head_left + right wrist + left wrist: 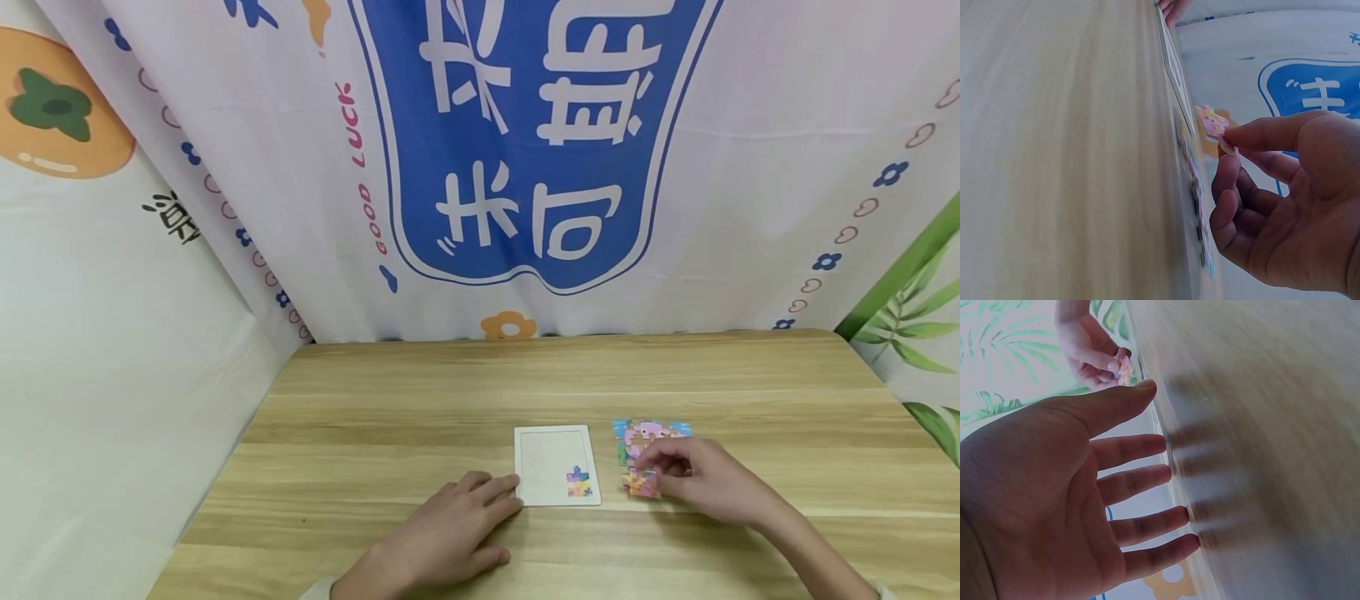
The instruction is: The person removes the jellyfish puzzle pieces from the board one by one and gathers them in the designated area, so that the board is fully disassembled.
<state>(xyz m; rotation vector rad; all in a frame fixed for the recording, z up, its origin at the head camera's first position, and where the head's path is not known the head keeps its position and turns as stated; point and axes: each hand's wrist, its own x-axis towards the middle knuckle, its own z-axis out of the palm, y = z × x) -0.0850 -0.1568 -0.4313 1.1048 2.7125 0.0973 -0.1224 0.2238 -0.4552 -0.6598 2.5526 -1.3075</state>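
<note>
My right hand [693,482] pinches a pink and yellow jigsaw piece [1211,122] between thumb and finger, raised above the table in the right wrist view. Beneath and beyond that hand lies a group of colourful jigsaw pieces [651,430], partly covered by the fingers. To their left is a white puzzle tray [542,454], with a small joined patch of pieces [579,483] in its near right corner. Fingers spread and nearly straight, my left hand [457,529] touches the tray's left edge with its fingertips.
The wooden table [360,433] extends around the tray and pieces. Behind it hangs a white cloth [750,208] with a blue printed sign, and another pale cloth [112,375] covers the left side.
</note>
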